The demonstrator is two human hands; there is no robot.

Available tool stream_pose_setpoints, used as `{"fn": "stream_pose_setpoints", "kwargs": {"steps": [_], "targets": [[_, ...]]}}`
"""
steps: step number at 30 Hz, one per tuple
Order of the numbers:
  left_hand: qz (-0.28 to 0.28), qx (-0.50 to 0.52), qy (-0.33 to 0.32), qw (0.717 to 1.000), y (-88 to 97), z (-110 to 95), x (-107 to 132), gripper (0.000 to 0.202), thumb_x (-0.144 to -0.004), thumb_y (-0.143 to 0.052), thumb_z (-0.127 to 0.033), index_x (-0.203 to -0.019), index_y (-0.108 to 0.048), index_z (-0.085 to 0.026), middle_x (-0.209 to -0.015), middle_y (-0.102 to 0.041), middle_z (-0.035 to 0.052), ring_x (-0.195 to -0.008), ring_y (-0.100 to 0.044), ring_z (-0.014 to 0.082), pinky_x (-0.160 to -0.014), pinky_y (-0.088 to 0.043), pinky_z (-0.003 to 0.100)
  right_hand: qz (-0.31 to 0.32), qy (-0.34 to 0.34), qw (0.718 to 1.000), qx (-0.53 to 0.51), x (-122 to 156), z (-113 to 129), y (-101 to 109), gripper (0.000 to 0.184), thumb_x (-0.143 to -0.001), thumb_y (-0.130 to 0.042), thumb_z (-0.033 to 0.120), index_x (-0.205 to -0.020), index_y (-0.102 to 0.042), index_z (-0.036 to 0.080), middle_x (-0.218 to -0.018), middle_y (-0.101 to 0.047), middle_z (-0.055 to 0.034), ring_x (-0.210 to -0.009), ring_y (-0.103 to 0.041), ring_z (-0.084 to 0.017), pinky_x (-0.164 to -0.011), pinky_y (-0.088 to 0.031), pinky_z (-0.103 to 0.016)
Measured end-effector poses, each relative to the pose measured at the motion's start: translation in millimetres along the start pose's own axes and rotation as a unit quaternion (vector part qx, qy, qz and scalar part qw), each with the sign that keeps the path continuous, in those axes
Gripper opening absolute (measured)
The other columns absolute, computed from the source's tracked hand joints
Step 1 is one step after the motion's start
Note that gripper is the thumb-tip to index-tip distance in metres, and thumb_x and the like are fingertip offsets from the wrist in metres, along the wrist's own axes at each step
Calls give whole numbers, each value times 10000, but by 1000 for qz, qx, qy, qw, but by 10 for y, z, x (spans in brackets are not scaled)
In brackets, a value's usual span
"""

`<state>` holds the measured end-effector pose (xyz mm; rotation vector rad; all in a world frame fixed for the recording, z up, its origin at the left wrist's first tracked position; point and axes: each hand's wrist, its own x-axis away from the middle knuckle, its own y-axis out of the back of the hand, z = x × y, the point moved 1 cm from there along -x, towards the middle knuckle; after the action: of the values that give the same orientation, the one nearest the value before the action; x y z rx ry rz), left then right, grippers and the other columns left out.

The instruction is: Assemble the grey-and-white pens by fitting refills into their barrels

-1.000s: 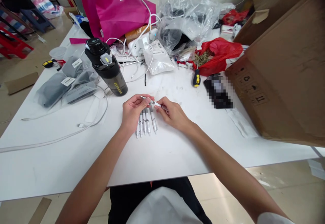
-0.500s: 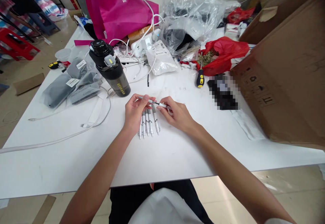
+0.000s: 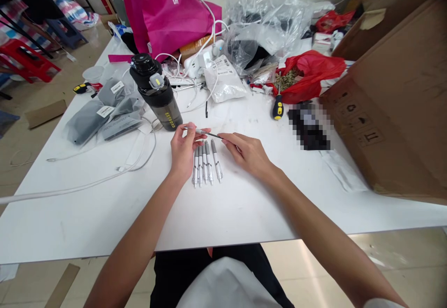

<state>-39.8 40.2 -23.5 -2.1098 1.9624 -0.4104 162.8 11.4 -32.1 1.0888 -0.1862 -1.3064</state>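
Note:
My left hand (image 3: 182, 152) is closed around a grey pen barrel (image 3: 199, 131), its pointed end toward the upper left. A thin dark pen refill (image 3: 214, 135) sticks out of the barrel's right end. At the refill's far end, the fingertips of my right hand (image 3: 244, 152) pinch it. Whether anything else sits inside the right hand is hidden. Just below lie several white pens with grey grips (image 3: 205, 163) side by side on the table. One more pen (image 3: 217, 161) rests a little apart, to their right.
A dark water bottle (image 3: 157, 91) stands beyond my left hand. White cables (image 3: 87, 189) and bagged dark items (image 3: 92, 117) lie at left. Farther back are a black stick (image 3: 206, 109), a white parcel (image 3: 225, 79) and a screwdriver (image 3: 278, 107). A cardboard box (image 3: 391, 107) bounds the right.
The white barrel seen in my right hand is no longer visible there. More of the dark refill shows between the hands, and my right hand has shifted slightly right.

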Motion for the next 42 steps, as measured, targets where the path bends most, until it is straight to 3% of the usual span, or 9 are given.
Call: {"fn": "stream_pose_setpoints", "kwargs": {"steps": [8, 13, 17, 29, 33, 39, 42], "targets": [[13, 11, -6, 1000, -10, -10, 6, 530, -912, -792, -691, -981, -524, -239, -946, -836, 76, -721, -727, 144, -663, -528, 247, 7, 8, 1000, 12, 11, -34, -15, 403, -1171, -436, 304, -1453, -706, 204, -920, -749, -51, -703, -616, -175, -655, -436, -311], [-3, 18, -17, 1000, 19, 6, -15, 506, -927, -789, -669, -995, -525, -244, -923, -828, 64, -725, -735, 148, -670, -536, 246, -18, -11, 1000, 17, 4, -9, -12, 336, -1168, -478, 334, -1334, -737, 200, -1035, -802, -67, -677, -618, -161, -649, -421, -313], [-5, 14, -21, 1000, 36, 22, -27, 516, -931, -769, -694, -999, -529, -242, -921, -825, 70, -743, -749, 154, -676, -537, 246, -19, -17, 1000, 16, -9, 10, 9, 306, -1164, -481, 349, -1218, -745, 205, -970, -792, -47, -645, -596, -150, -636, -397, -307], [-9, 4, -20, 1000, 35, 24, -24, 515, -938, -749, -708, -1023, -533, -248, -953, -839, 74, -776, -773, 162, -667, -530, 243, -18, -23, 1000, 9, -16, 10, 18, 327, -1164, -458, 402, -1154, -726, 215, -931, -779, -47, -625, -574, -152, -637, -394, -315], [13, -15, -10, 1000, -2, 16, 14, 512, -914, -789, -688, -1011, -554, -243, -949, -834, 70, -834, -802, 194, -681, -538, 256, -12, -19, 1000, 8, -11, 20, 17, 323, -1164, -446, 392, -1149, -716, 216, -927, -774, -52, -646, -578, -157, -635, -391, -311], [100, -58, -21, 993, -51, 58, 87, 396, -934, -817, -586, -983, -692, -214, -1049, -840, 106, -900, -800, 202, -733, -578, 281, 19, -36, 999, -13, 21, 21, -44, 260, -1139, -507, 418, -1282, -608, 226, -901, -754, -26, -627, -583, -154, -628, -402, -285], [117, -80, -33, 989, -53, 67, 95, 354, -942, -823, -548, -981, -753, -203, -1080, -839, 115, -924, -787, 197, -762, -594, 290, 25, -58, 997, -33, 42, -7, -85, 232, -1113, -544, 443, -1211, -541, 232, -868, -729, -7, -597, -575, -149, -605, -391, -272]]}}
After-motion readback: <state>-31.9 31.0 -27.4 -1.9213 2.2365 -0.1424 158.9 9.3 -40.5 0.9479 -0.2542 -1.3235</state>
